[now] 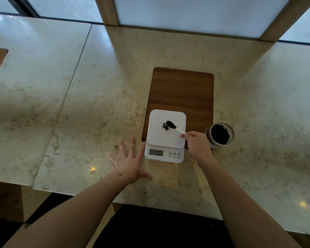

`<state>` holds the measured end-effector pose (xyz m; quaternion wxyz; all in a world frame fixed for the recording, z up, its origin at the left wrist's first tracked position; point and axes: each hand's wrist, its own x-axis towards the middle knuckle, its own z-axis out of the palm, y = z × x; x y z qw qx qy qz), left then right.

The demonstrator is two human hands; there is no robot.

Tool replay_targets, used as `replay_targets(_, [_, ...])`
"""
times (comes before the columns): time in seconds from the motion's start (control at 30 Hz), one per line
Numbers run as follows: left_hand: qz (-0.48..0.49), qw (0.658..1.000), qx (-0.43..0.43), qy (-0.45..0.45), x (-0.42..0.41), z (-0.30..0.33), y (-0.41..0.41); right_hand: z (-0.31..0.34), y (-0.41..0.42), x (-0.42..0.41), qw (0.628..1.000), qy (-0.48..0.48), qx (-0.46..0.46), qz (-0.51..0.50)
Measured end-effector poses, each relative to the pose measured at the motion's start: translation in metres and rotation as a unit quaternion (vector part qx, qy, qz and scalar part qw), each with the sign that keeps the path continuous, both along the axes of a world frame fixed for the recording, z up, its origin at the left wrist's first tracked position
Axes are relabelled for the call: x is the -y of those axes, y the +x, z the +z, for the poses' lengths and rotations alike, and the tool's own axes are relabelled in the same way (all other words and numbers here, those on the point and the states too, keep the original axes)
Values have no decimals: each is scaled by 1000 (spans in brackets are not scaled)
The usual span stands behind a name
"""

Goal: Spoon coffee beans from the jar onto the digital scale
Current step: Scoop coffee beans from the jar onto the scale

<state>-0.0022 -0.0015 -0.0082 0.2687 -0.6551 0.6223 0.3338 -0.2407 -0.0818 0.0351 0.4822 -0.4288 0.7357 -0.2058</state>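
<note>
A white digital scale [161,138] sits partly on a brown wooden board [183,90]. A small pile of dark coffee beans [169,124] lies on its platform. My right hand [198,144] pinches the handle of a white spoon [179,130] whose bowl is over the beans. An open glass jar [220,135] holding dark beans stands just right of that hand. My left hand [130,161] lies flat on the counter left of the scale, fingers spread, one fingertip touching the scale's edge.
The marble counter [97,104] runs wide to both sides, with a seam on the left. Window frames and wooden posts [108,11] rise along the far edge. The counter's near edge drops off just below my forearms.
</note>
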Motion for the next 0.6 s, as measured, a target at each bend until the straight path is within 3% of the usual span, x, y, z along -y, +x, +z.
replay_targets(0.3, [-2,1000,-1,2,1,0,0,1,-3,-6,982,-97,-130,102])
replay_targets(0.6, [-2,1000,9,5,1,4,-3,13,-3,-13,928,-173,-272,185])
